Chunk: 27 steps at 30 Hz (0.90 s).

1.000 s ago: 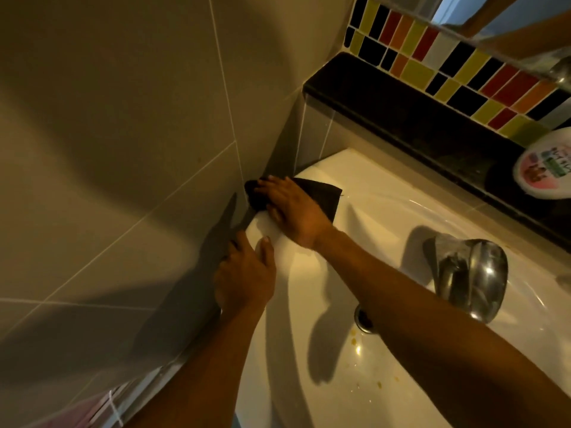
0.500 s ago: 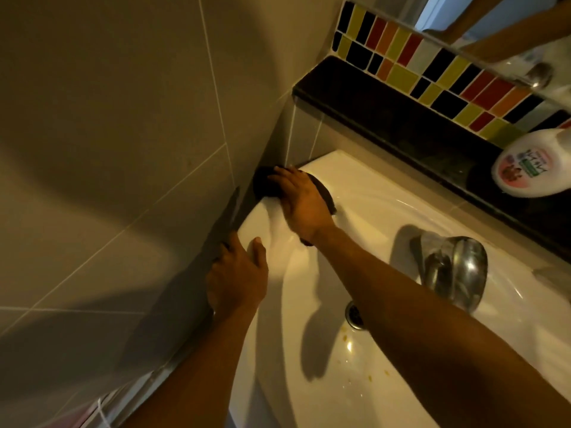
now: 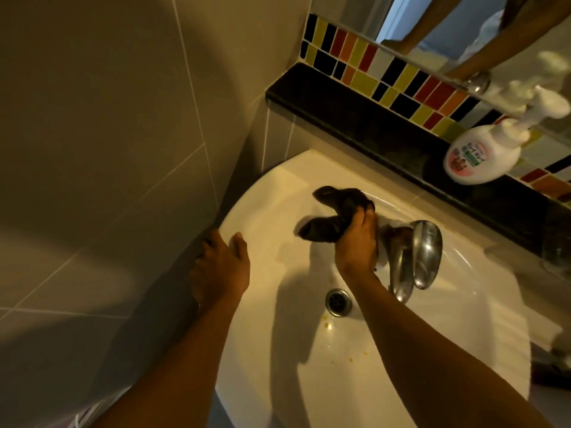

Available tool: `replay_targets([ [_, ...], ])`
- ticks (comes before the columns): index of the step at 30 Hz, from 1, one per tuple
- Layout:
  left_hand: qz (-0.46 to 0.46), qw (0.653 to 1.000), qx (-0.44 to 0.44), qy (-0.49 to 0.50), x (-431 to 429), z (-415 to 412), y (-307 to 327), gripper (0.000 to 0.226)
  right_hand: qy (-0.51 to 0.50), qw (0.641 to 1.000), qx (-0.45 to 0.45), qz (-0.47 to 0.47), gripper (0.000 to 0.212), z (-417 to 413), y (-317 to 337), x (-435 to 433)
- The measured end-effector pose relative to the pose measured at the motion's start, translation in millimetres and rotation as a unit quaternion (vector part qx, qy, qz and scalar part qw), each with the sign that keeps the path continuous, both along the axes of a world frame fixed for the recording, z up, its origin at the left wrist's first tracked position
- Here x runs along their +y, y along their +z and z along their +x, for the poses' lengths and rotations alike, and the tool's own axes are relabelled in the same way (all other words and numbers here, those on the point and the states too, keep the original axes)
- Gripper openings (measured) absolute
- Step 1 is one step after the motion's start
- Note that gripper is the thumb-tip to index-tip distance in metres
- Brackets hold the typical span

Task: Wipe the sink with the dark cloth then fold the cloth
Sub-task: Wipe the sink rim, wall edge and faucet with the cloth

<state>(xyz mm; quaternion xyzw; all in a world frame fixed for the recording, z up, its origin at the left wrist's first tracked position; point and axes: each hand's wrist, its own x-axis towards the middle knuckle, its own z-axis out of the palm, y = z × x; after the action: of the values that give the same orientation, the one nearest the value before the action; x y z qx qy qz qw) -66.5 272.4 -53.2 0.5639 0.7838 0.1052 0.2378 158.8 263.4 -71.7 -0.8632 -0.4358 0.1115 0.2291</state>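
Right hand (image 3: 355,245) clutches bunched cloth (image 3: 327,217) mid-frame beside tap (image 3: 414,257); left hand (image 3: 221,267) flat on sink (image 3: 278,350) rim. Wiping step; specks near drain (image 3: 338,301) likely next.

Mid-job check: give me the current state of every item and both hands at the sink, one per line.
Dark cloth: bunched, lifted in right hand.
Right hand: closed on the cloth, beside the tap.
Left hand: open, resting on the sink's left rim.
White ceramic sink: yellowish specks near drain.
Chrome tap: no water running.
White pump bottle: upright on black ledge.
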Motion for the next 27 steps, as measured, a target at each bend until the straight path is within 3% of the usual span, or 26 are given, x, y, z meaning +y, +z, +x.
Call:
replay_targets([
  [2,-0.002,1.0,-0.01,0.003,-0.4,-0.3,0.2,0.064,-0.017,0.999,0.007,-0.042,0.039,3.1,9.3,-1.2],
  [4,-0.005,1.0,-0.004,0.004,-1.1,0.3,2.0,0.063,-0.017,0.996,-0.023,-0.089,0.053,0.4,14.8,2.8],
  [7,-0.011,1.0,0.003,0.003,-1.1,0.6,4.4,0.063,-0.007,0.997,-0.001,-0.075,0.059,-11.3,17.2,16.7],
  [11,-0.006,1.0,0.007,0.004,-0.4,1.8,4.7,0.063,-0.077,0.978,0.174,0.085,0.039,-7.2,20.2,30.4],
  [15,-0.006,1.0,0.028,0.0,0.4,3.9,7.3,0.062,-0.024,0.97,0.19,0.147,0.034,1.1,34.5,43.9],
  [21,0.021,0.999,0.034,-0.002,-2.0,2.7,4.2,0.059,0.046,0.989,0.08,0.112,0.045,-22.0,22.9,85.9],
  [23,0.03,0.999,0.042,-0.005,-2.0,2.2,3.9,0.059,0.065,0.988,0.092,0.105,0.045,-36.8,25.5,97.4],
  [27,0.037,0.998,0.042,-0.009,3.3,1.9,-0.6,0.057,0.239,0.965,0.061,0.094,0.041,-84.8,30.9,99.9],
])
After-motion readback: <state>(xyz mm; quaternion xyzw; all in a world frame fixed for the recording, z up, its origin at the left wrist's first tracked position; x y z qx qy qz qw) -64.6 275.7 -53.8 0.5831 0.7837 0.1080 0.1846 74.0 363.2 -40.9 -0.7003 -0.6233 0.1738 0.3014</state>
